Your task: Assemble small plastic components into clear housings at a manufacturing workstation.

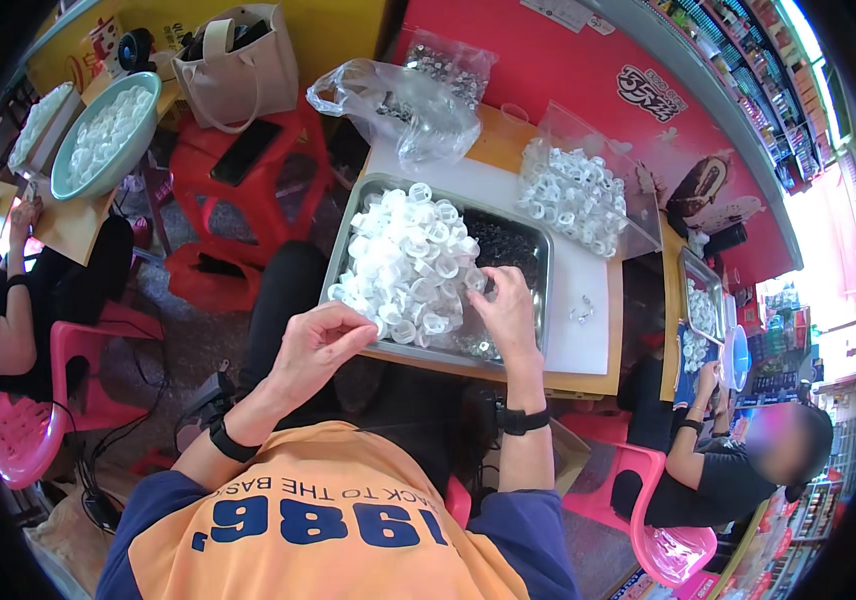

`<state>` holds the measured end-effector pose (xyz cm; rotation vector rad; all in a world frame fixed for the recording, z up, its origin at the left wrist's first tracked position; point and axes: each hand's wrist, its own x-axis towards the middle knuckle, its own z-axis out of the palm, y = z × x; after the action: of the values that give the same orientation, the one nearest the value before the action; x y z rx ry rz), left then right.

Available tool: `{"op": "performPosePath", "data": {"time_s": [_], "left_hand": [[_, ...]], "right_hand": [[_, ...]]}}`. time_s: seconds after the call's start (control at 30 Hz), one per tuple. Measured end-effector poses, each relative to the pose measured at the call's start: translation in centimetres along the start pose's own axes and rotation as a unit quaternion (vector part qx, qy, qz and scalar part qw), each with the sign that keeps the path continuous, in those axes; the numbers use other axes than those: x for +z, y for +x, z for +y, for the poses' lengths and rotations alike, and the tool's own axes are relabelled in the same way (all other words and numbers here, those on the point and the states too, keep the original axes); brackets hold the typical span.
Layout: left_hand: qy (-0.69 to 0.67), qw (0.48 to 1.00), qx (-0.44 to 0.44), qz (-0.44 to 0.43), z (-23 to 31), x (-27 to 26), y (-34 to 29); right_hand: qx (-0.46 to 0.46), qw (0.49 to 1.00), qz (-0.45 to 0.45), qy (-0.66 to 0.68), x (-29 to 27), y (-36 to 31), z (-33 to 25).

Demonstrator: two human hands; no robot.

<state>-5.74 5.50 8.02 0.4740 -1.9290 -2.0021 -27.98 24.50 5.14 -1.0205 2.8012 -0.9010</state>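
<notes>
In front of me is a metal tray (545,300), its left part heaped with white translucent plastic rings (408,250). Small black pieces (501,245) lie in its back right part, and a few shiny bits (478,346) in the front. My right hand (508,315) pinches one white plastic ring (478,281) between thumb and fingers at the heap's right edge. At the tray's front left edge, my left hand (316,350) has thumb and forefinger pressed together beside the heap. Whatever it may hold is too small to make out.
A clear box of white rings (573,195) stands behind the tray, beside plastic bags of metal parts (428,100). Left are a red stool (218,165) with a phone and a green basin (155,105) of white pieces. Co-workers sit left and right (718,465).
</notes>
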Motion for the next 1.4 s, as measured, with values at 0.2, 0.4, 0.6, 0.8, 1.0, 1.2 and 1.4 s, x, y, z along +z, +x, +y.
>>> {"op": "performPosePath", "data": {"time_s": [0.2, 0.4, 0.6, 0.8, 1.0, 1.2, 1.4], "left_hand": [[0.021, 0.997, -0.02, -0.076, 0.6, 2.3, 0.7], [-0.152, 0.954, -0.21, -0.147, 1.3, 4.2, 2.1], [-0.234, 0.927, -0.24, -0.168, 0.0, 5.0, 1.9], [-0.248, 0.93, -0.22, -0.156, -0.4, 5.0, 1.5], [-0.256, 0.923, -0.246, -0.149, 0.0, 4.9, 1.1], [-0.263, 0.932, -0.204, -0.144, -0.7, 5.2, 0.7], [-0.271, 0.902, -0.3, -0.15, -0.8, 5.0, 0.3]], "right_hand": [[-0.025, 0.996, 0.048, 0.067, -2.5, -4.2, -4.6], [-0.095, 0.987, 0.019, 0.132, -3.7, -7.4, -7.1], [-0.118, 0.981, -0.007, 0.152, -4.2, -8.4, -7.3], [-0.104, 0.969, 0.016, 0.224, -3.4, -9.0, -7.5], [-0.148, 0.972, 0.033, 0.177, -2.9, -9.5, -7.2], [0.053, 0.945, 0.007, 0.323, -1.7, -10.9, -6.8], [-0.052, 0.973, 0.06, 0.215, -2.1, -11.1, -7.3]]}}
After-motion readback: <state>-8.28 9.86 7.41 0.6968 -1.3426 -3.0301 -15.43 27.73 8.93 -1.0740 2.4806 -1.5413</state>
